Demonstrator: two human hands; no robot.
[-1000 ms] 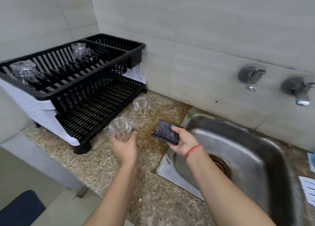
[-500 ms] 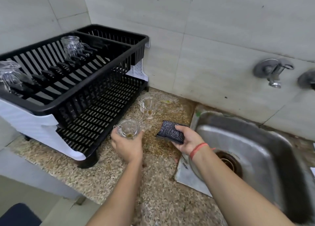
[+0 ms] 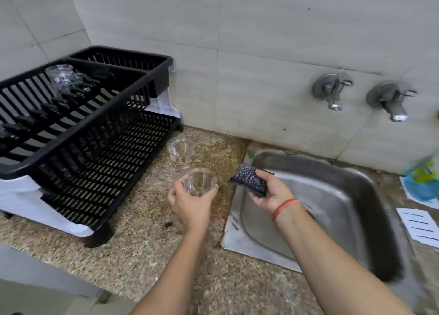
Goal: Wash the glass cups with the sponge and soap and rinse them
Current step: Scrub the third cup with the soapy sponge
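Left fingers: curling round the lower body of a clear glass cup [image 3: 202,180], the left hand [image 3: 190,205] holding it mouth-up just above the speckled counter [image 3: 142,243].
Right fingers: gripping a dark glittery sponge [image 3: 249,178], the right hand [image 3: 270,193] hovering over the left rim of the steel sink [image 3: 332,196].
Change: the held cup is now sitting farther right than half a second ago. It is near the sponge and directly on the near side of the second cup, and the sponge hand is keeping its place at the sink's edge.
Second cup [image 3: 181,149]: standing upright on the counter, a yellowish speck showing at its bottom.
Dish rack [image 3: 95,122]: sitting at far left, its upper tier carrying an upturned glass [image 3: 60,76].
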